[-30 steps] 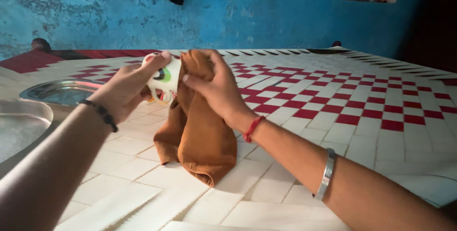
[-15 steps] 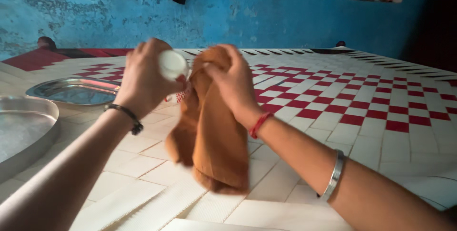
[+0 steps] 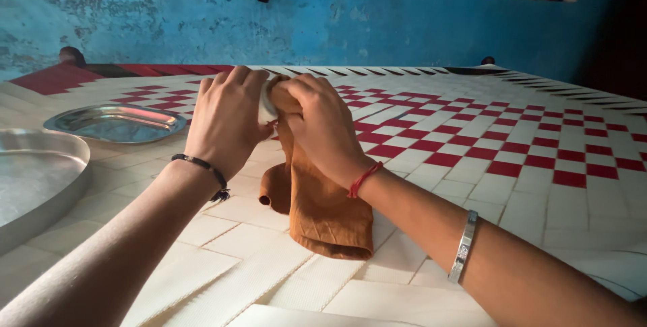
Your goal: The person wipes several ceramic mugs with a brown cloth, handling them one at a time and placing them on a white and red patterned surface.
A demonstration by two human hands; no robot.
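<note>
Woven cream strapping (image 3: 222, 280) with a red checked pattern toward the far side forms the surface under both arms; it looks like a strung cot rather than a table. Nearest the viewer, two bare forearms reach in from 7 and 5 o'clock, the right wearing a silver metal bangle (image 3: 462, 255) and a red thread at the wrist, the left a black cord bracelet (image 3: 202, 167). At centre, the left hand (image 3: 226, 117) is curled closed around a small white cup (image 3: 267, 103), which is almost wholly hidden by the fingers. Touching it, the right hand (image 3: 322, 125) is closed on a rust-orange cloth (image 3: 323, 212), pressing its top against the cup; the rest hangs down and folds onto the strapping. At 9 o'clock lies a large round steel tray (image 3: 34, 182), with a smaller oval steel plate (image 3: 114, 123) beyond it. Farthest off stands a rough blue painted wall (image 3: 377, 17).
</note>
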